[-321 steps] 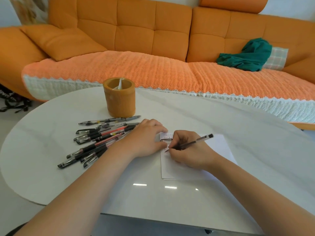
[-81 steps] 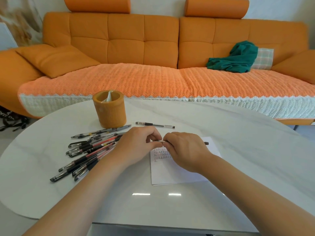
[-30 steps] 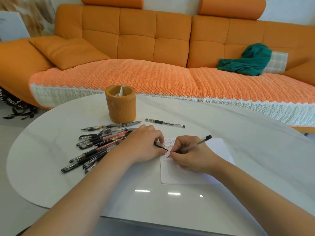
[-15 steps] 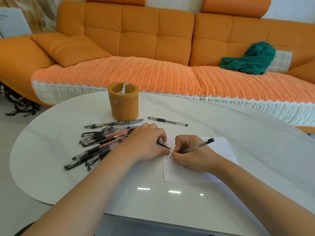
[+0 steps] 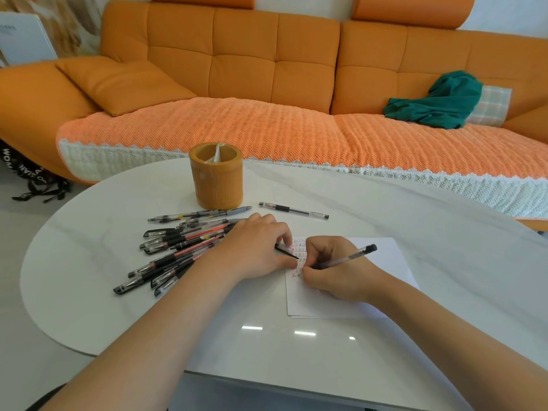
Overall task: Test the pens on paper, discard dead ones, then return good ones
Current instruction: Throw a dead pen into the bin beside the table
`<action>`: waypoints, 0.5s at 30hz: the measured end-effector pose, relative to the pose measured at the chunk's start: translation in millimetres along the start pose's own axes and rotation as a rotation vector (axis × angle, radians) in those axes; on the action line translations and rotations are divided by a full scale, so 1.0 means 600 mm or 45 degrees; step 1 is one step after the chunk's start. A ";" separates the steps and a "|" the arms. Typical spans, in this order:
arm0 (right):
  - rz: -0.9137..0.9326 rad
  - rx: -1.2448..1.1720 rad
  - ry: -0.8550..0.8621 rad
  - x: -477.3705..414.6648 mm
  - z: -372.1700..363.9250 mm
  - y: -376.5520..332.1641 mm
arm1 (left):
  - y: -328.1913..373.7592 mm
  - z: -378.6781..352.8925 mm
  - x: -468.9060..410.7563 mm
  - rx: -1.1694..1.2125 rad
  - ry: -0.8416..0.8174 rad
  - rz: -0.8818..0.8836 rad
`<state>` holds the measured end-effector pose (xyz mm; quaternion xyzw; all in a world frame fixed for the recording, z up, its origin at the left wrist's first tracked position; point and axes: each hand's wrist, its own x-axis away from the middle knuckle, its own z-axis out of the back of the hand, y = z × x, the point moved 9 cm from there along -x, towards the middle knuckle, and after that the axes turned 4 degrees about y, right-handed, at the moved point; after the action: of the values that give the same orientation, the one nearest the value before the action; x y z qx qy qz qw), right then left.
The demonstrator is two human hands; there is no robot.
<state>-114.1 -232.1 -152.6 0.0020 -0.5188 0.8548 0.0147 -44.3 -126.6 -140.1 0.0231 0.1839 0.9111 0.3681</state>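
At centre frame the right hand [image 5: 335,271] grips a clear black-capped pen [image 5: 345,258] writing on the white paper sheet [image 5: 382,262], the left hand [image 5: 255,250] pinching its cap [image 5: 286,251], with one pen [image 5: 293,210] set aside on the white tabletop [image 5: 89,262] and the pile of pens [image 5: 175,250] at left seemingly untested.
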 end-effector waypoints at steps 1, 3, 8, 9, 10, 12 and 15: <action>-0.002 -0.003 -0.002 0.000 0.000 0.001 | 0.000 0.000 0.000 -0.001 -0.002 0.001; 0.000 -0.014 0.013 0.001 0.002 0.001 | 0.000 -0.001 -0.001 -0.009 -0.006 0.004; 0.013 -0.016 0.018 0.001 0.001 -0.001 | -0.001 -0.001 0.000 -0.002 -0.012 0.009; 0.016 -0.020 0.015 0.001 0.001 -0.001 | -0.001 -0.001 0.000 -0.002 -0.011 0.010; 0.024 -0.021 0.015 0.002 0.001 -0.002 | -0.001 -0.001 0.000 0.000 -0.009 0.010; 0.036 -0.018 0.009 0.001 0.001 -0.002 | -0.001 0.000 0.000 0.007 -0.003 0.011; 0.031 -0.019 -0.011 0.000 -0.001 0.002 | -0.002 -0.001 -0.001 0.011 0.002 0.013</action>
<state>-114.2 -232.0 -154.0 -0.0008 -0.5253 0.8509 0.0023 -43.2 -126.2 -140.8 0.0249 0.1881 0.9121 0.3633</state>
